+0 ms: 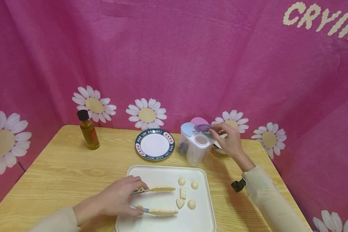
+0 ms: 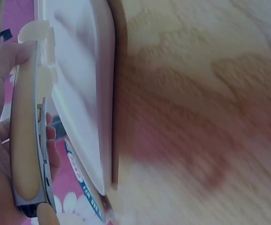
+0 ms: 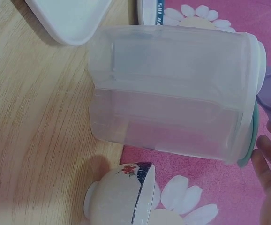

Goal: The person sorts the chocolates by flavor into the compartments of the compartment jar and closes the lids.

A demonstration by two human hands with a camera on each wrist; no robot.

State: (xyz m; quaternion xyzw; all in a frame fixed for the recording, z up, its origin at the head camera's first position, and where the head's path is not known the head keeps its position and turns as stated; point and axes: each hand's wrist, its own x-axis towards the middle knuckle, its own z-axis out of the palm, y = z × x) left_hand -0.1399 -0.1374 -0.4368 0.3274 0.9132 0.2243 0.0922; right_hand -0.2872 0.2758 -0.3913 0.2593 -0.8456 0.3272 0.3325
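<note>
Left hand (image 1: 116, 197) grips spread tongs (image 1: 163, 212) over the tray (image 1: 198, 222); right hand (image 1: 229, 141) pinches a raised purple lid (image 1: 203, 128) above the container (image 1: 195, 154)

Open lid (image 1: 203, 128) was purple; blue lid (image 1: 188, 129) was pale, next to a pink lid (image 1: 199, 121) and a green lid (image 3: 249, 138). Storage container (image 3: 168, 93) was clear, white-topped. Tongs (image 1: 163, 212) were silver and beige. Tray (image 1: 159, 175) was plain white, moulded pieces (image 1: 191, 204) cream. Plate (image 1: 154, 145) was white-centred, rim dark navy with white lettering (plus red-and-white character patches). Bottle (image 1: 90, 135) was amber, cap (image 1: 82, 115) black. Bowl (image 3: 114, 199) was white with dark-blue rim band, red flower. Table (image 1: 55, 167) was yellowish woodgrain. Backdrop (image 1: 174, 64) was magenta, white daisies (image 1: 146, 115) yellow-centred.
</note>
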